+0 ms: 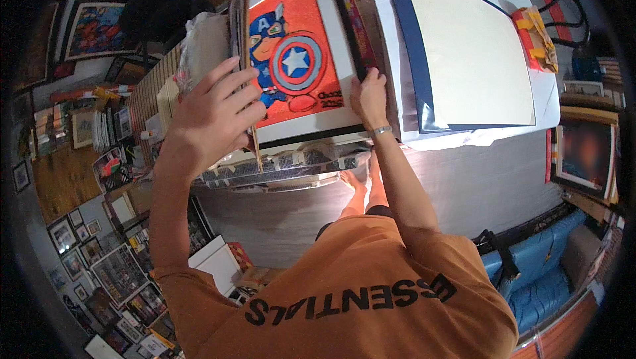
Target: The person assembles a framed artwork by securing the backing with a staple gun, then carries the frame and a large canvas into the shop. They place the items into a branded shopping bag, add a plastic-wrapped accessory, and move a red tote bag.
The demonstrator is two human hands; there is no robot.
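A framed picture (pixel 298 104) with a cartoon shield-bearing hero on red, a pale mat and a black frame lies face up before me. My right hand (pixel 370 97) has its fingers curled round the frame's right edge near the lower corner. Along the picture's left side a thin brown board (pixel 244 14) stands up, seen nearly edge-on. Against that board rests my left hand (pixel 215 107), its fingers stretched and apart, with the tips reaching past its edge. The thumb is hard to make out.
A cream sheet (pixel 470 54) on a dark blue board lies on the white table at right. Wrapped flat pieces (pixel 285 163) are stacked under the picture. A blue seat (pixel 540 273) stands at lower right; many small frames (pixel 126 266) fill the lower left.
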